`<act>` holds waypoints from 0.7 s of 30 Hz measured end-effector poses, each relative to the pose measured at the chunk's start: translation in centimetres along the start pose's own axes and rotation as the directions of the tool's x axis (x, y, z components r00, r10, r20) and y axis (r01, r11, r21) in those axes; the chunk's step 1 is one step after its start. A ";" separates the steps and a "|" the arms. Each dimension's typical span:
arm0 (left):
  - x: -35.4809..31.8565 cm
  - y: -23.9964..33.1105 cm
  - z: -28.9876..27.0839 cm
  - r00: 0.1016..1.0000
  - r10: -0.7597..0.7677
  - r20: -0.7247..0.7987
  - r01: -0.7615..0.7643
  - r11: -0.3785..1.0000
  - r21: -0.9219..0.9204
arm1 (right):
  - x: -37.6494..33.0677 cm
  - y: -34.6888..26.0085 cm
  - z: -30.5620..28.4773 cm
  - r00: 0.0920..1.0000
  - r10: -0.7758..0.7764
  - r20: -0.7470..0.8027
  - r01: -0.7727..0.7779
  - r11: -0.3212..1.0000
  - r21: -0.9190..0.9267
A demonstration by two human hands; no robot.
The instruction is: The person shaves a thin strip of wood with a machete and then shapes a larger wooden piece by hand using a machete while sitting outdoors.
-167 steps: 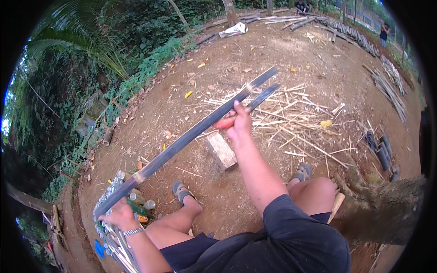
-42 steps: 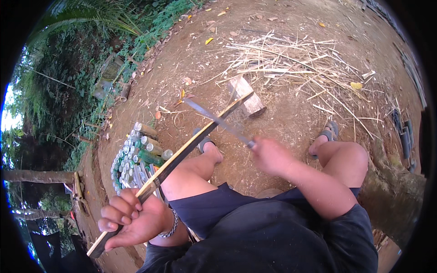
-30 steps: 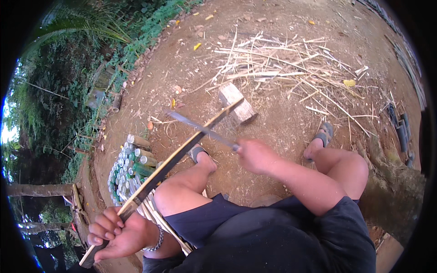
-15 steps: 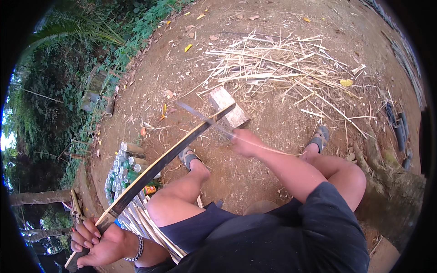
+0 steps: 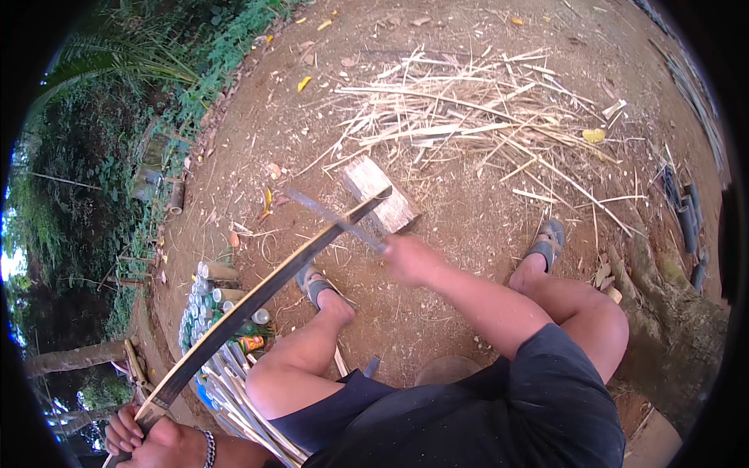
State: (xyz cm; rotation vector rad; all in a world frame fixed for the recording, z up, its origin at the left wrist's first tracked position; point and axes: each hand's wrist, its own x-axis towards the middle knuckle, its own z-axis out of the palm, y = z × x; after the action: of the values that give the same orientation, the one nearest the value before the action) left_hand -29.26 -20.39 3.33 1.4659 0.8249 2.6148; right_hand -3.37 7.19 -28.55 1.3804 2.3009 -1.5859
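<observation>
My left hand [image 5: 152, 443], at the lower left, is wrapped around the near end of a long bamboo strip [image 5: 261, 292], dark on one face and pale along its edge. The strip slants up to the right, its far end over a pale wooden block [image 5: 382, 191] on the ground. Closed on a knife handle, my right hand [image 5: 412, 260] is slightly blurred in front of the block. The handle is hidden in my fist. The thin knife blade [image 5: 335, 220] points up to the left and crosses the strip near its far end.
Pale bamboo shavings [image 5: 468, 117] lie in a heap beyond the block. At my left knee are a bundle of split bamboo strips [image 5: 242, 390] and several bottles [image 5: 204, 312]. My sandalled feet flank the block. A tree root [image 5: 663, 304] and dark tubes [image 5: 688, 218] lie right.
My left hand has shifted down and left, drawing the strip with it. My right hand and the knife have moved slightly left and down. A thin curl by my right forearm no longer shows.
</observation>
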 end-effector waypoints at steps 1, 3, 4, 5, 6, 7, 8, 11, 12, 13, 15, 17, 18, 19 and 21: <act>0.3 -0.3 0.0 1.000 -0.017 0.005 0.017 1.000 0.018 | -1.2 -2.8 -0.5 0.997 -0.077 0.027 0.078 0.995 -0.057; 0.8 -0.6 0.0 0.999 -0.029 0.024 0.029 1.000 0.008 | -0.6 -2.8 0.1 0.990 -0.142 0.002 0.142 0.987 -0.077; 1.1 -0.9 0.3 0.999 -0.032 0.038 0.032 0.999 -0.006 | 1.0 -0.6 1.2 0.990 -0.125 -0.061 0.123 0.992 -0.040; 1.0 -1.3 1.1 0.999 -0.029 -0.024 0.030 0.999 0.027 | 1.8 0.7 1.5 0.986 -0.110 -0.123 0.110 0.994 -0.006; 1.1 -1.3 0.9 0.999 -0.033 -0.020 0.033 0.999 0.024 | 1.8 1.3 0.5 0.997 -0.014 -0.071 0.016 0.999 0.030; 1.1 -1.1 0.8 0.999 -0.037 -0.015 0.037 0.999 0.022 | 1.8 2.0 -0.9 0.997 0.081 -0.016 -0.080 0.995 0.062; 1.3 -1.0 0.6 0.999 -0.042 -0.010 0.042 0.999 0.020 | 1.9 2.3 -1.7 0.984 0.174 0.042 -0.177 0.980 0.087; 2.5 -1.1 -0.2 0.998 -0.054 0.025 0.054 0.999 0.000 | 1.7 -0.7 -1.1 0.998 -0.064 0.017 0.065 0.997 -0.051; 2.6 -1.4 -0.7 0.998 -0.064 0.022 0.064 0.998 -0.013 | 1.5 -1.3 -1.4 0.993 -0.106 0.054 0.111 0.989 -0.096; 2.8 -1.4 -0.1 0.998 -0.062 0.020 0.062 0.998 0.007 | 2.6 0.4 -1.3 0.999 0.007 0.036 -0.008 1.000 0.012; 3.1 -1.7 0.3 0.997 -0.079 0.025 0.079 0.997 -0.010 | 5.7 5.7 -0.9 0.969 0.247 0.024 -0.246 0.942 0.230; 2.8 -2.2 -0.4 0.997 -0.074 0.012 0.074 0.997 -0.022 | 6.5 5.9 -1.5 0.991 0.111 -0.072 -0.112 0.994 -0.002; 2.7 -2.3 -0.8 0.996 -0.084 0.001 0.084 0.996 -0.012 | 6.5 6.3 -1.1 0.995 0.049 -0.088 -0.059 0.991 -0.117; 2.9 -2.1 -1.0 0.996 -0.089 -0.005 0.089 0.996 0.006 | 6.6 5.1 -1.2 0.998 0.031 -0.063 -0.031 0.999 -0.005; 3.3 -1.8 -1.3 0.996 -0.087 0.013 0.086 0.996 0.017 | 5.6 3.7 -1.5 0.998 0.066 -0.014 -0.066 0.998 0.001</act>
State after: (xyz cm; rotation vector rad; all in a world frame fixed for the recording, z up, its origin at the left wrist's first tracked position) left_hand -32.51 -18.54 4.54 1.4169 0.8901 2.5386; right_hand -3.66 12.22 -33.17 1.4559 2.2372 -1.5628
